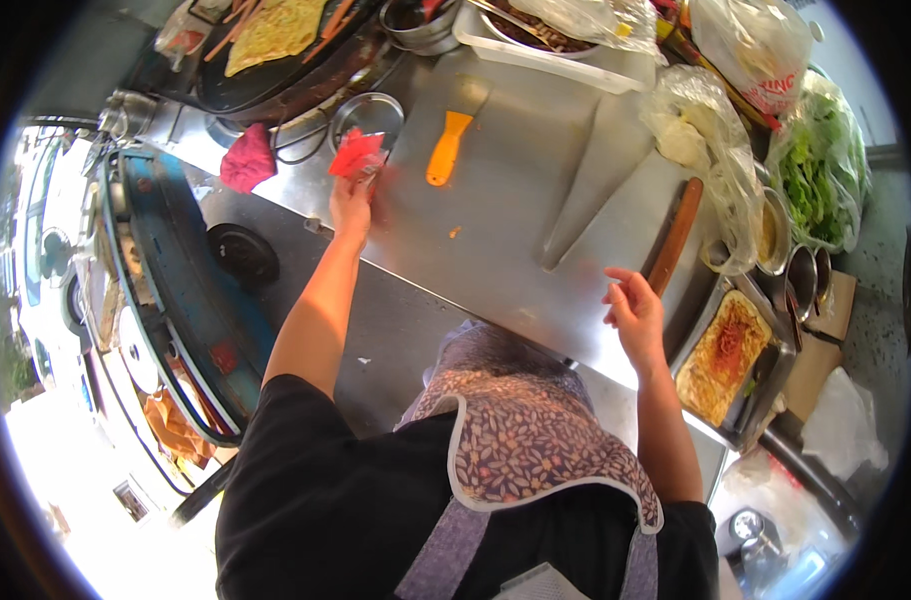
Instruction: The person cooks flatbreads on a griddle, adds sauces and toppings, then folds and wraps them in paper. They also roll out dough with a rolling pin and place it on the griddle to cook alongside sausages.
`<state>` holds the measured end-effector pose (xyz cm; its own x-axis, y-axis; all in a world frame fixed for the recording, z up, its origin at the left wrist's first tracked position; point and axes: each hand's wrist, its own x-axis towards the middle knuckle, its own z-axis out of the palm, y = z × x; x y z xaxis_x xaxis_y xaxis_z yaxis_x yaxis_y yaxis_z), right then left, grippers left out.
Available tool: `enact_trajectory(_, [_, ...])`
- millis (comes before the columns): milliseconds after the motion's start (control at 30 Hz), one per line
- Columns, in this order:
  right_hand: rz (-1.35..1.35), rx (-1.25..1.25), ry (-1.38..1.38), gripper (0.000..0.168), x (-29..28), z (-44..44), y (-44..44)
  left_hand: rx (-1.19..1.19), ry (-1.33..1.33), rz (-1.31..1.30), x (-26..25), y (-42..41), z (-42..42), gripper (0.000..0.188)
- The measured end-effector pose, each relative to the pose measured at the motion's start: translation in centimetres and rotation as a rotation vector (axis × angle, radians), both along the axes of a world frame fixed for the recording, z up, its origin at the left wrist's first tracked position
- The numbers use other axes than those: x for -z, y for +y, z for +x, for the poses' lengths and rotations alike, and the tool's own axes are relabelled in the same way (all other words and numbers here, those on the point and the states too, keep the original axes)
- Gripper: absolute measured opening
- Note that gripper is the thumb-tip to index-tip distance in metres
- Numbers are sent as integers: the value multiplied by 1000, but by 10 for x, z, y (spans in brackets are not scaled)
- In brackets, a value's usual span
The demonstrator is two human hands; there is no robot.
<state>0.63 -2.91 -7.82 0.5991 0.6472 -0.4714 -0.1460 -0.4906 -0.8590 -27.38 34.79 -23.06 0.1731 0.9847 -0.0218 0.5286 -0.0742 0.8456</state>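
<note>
My left hand (pixel 351 204) grips a red plastic packet (pixel 356 154) at the left part of the steel worktop (pixel 500 202), beside a round metal bowl (pixel 367 114). My right hand (pixel 634 311) holds nothing; its fingers are partly bent, near the lower end of a wooden rolling pin (pixel 676 236). A scraper with an orange handle (pixel 448 150) lies between the hands, farther back. Right of my right hand, a steel tray (pixel 772 375) holds a flatbread (pixel 725 356) topped with red sauce or seasoning.
A griddle (pixel 275 82) with a yellow pancake (pixel 275 34) stands back left, near a pink cloth (pixel 249 159). A white tray (pixel 613 73) is at the back. Bagged dough (pixel 684 139), bagged leafy greens (pixel 815 165) and steel cups (pixel 800 274) line the right. A blue-rimmed container is left.
</note>
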Motion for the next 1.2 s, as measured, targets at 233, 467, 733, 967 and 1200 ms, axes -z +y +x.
enact_trajectory(233, [-4,69,-132,18,15,25,-87,186,-334,-802,46,53,24,32])
enact_trajectory(467, [-118,343,-364,20,17,78,-238,366,675,503,-75,-68,91,41])
enact_trajectory(733, [-365,136,-982,29,48,180,-326,1070,-149,-200,-128,-423,308,24])
enact_trajectory(967, [-35,111,-623,29,45,174,-343,1437,55,343,-93,-518,408,43])
enact_trajectory(1200, [-76,271,-770,40,33,225,-338,1364,217,90,-97,-514,430,31])
